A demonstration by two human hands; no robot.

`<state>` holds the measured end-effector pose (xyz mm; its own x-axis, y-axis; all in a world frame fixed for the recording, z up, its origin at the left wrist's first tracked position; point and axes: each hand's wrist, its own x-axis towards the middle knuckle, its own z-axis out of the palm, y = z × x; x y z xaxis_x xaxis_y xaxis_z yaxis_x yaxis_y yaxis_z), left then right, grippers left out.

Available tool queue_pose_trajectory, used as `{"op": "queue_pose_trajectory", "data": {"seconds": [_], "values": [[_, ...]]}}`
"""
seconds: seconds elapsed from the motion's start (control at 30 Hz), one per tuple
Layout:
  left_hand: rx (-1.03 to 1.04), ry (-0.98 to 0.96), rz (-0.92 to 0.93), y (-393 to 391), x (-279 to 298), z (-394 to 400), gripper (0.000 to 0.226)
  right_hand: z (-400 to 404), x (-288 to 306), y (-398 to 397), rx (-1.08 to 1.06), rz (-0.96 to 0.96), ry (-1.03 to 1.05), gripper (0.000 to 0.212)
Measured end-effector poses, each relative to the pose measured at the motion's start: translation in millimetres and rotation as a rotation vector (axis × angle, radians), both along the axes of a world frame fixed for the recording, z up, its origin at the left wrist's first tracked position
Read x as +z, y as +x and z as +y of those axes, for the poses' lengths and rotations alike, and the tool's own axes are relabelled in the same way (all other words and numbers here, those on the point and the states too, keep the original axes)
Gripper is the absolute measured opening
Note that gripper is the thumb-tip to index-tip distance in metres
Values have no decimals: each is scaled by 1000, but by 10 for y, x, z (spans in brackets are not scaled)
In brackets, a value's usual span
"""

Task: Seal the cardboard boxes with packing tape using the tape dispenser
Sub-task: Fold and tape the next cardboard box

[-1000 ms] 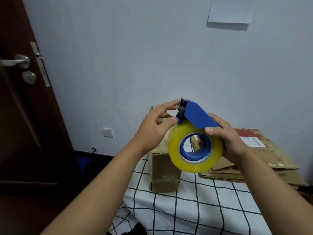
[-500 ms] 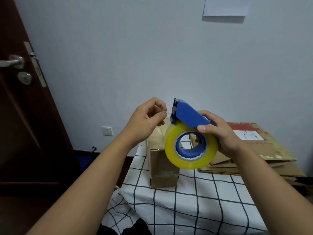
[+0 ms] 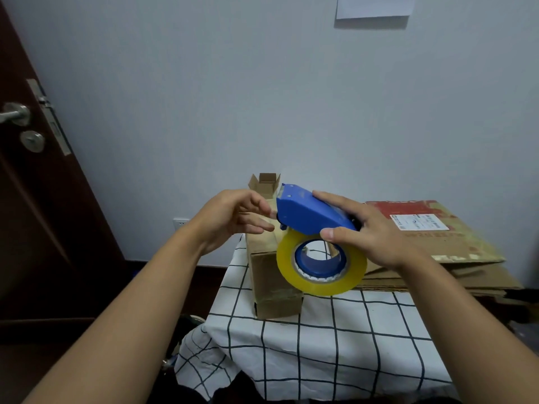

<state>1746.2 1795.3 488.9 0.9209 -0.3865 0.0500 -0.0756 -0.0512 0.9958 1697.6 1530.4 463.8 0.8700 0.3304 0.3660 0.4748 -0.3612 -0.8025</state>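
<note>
The left hand [image 3: 233, 220] has uncurled, fingertips now near the tape dispenser [image 3: 312, 215] nose; the dispenser has tilted flatter.

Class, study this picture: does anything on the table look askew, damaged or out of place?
Yes. The flattened cardboard stack at the right lies crooked, with worn, torn edges. The upright cardboard box has open top flaps, so it is unsealed. The checked cloth hangs rumpled at its left corner.

A plain room in a home

It has a dark wooden door [image 3: 35, 199], a bare white wall [image 3: 262, 97] with a socket [image 3: 180, 222], and a desk [image 3: 320, 354] under a checked cloth carrying cardboard boxes [image 3: 271, 275].
</note>
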Motion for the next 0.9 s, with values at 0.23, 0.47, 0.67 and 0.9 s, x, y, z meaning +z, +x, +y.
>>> {"op": "queue_pose_trajectory", "data": {"seconds": [0.23,0.47,0.67,0.9], "values": [[96,134,82,44,82,-153,19,-80,84,-31,7,-63,-160,63],[59,317,73,120,86,-217,26,-138,247,9,-30,-180,-460,64],[199,340,39,176,94,-61,5,-196,287,119,-3,-132,-533,61],[311,302,105,123,-151,282,14,-405,245,232,6,9,-612,62]]}}
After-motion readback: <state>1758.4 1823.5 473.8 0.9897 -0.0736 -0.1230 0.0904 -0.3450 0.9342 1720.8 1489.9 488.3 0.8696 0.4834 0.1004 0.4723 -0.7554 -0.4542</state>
